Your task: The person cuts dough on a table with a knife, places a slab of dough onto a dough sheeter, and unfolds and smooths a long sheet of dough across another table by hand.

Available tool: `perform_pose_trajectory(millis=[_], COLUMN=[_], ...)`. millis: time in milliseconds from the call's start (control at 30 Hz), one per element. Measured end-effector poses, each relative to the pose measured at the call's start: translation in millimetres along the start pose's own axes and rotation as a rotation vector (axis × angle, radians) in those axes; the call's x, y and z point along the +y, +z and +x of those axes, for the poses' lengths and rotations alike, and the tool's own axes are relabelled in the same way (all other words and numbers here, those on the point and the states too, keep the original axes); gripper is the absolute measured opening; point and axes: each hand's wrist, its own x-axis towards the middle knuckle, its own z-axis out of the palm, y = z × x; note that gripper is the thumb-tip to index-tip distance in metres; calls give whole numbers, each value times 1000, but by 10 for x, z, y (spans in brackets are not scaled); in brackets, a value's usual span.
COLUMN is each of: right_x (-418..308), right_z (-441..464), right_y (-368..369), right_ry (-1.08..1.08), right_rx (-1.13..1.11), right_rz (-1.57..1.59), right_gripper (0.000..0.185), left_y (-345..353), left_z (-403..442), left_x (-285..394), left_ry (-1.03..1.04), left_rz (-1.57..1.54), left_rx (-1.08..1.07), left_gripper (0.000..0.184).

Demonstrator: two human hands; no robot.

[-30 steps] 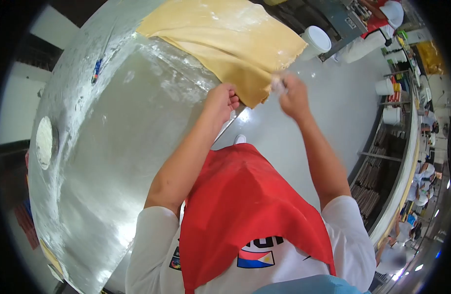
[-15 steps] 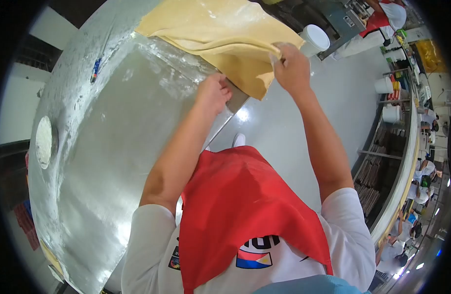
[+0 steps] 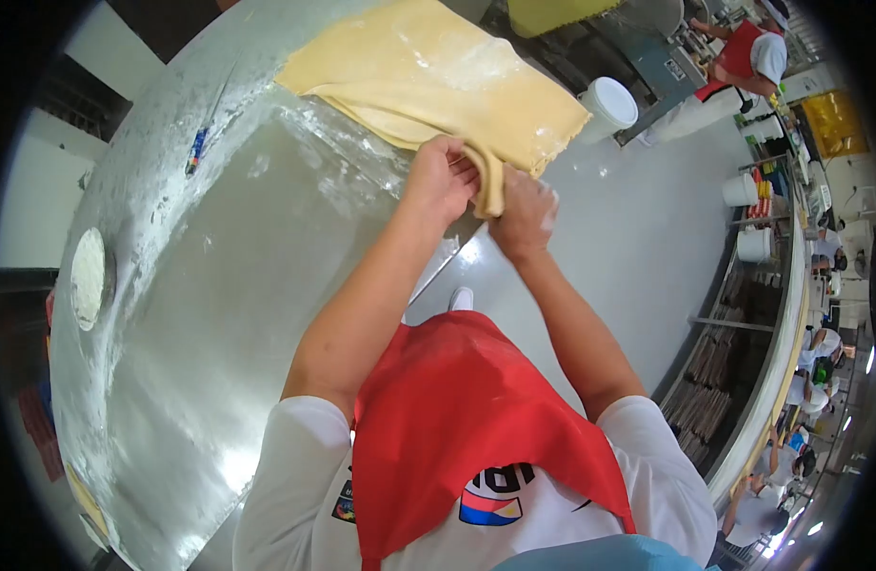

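Observation:
A broad sheet of yellow dough (image 3: 428,57), dusted with flour, lies at the far end of the metal table (image 3: 228,276). Its near edge is bunched into a thick fold between my hands, by the table's corner. My left hand (image 3: 445,179) curls around the left side of this fold, with the fingers partly hidden behind it. On the fold's right side, my right hand (image 3: 526,211) is closed on the dough, knuckles outward. Flour shows on the right hand.
A round container of flour (image 3: 89,278) and a small blue-labelled tool (image 3: 197,150) sit on the table's left. Beyond the dough a white bucket (image 3: 611,103) stands on the floor near a grey machine (image 3: 662,67). A co-worker in a red apron (image 3: 738,57) is there.
My right hand has come left and nearer to me, folding the dough's hanging corner inward. My left hand has moved up and right onto the dough, and the hands are now close together.

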Motion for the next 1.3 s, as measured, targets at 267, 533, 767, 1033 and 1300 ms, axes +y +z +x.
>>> perform_pose_trajectory(millis=[267, 533, 767, 1033, 1300], right_x=[389, 520, 922, 1824, 1140], right_z=[1062, 483, 543, 1405, 1098], right_y=[-765, -567, -191, -237, 140], right_ry=[91, 252, 440, 648, -78], right_rx=[-6, -25, -145, 138, 46], right_rz=[218, 741, 1203, 1011, 127], right_gripper=[36, 24, 22, 43, 70], left_y=[-284, -686, 452, 1281, 801], left_z=[208, 1404, 1612, 2188, 2500], left_x=[521, 1624, 1968, 2087, 2030], left_ry=[-111, 292, 611, 846, 564], left_rz=[182, -47, 592, 1294, 857], left_rx=[125, -107, 168, 476, 594], left_gripper=[62, 53, 32, 48, 50])
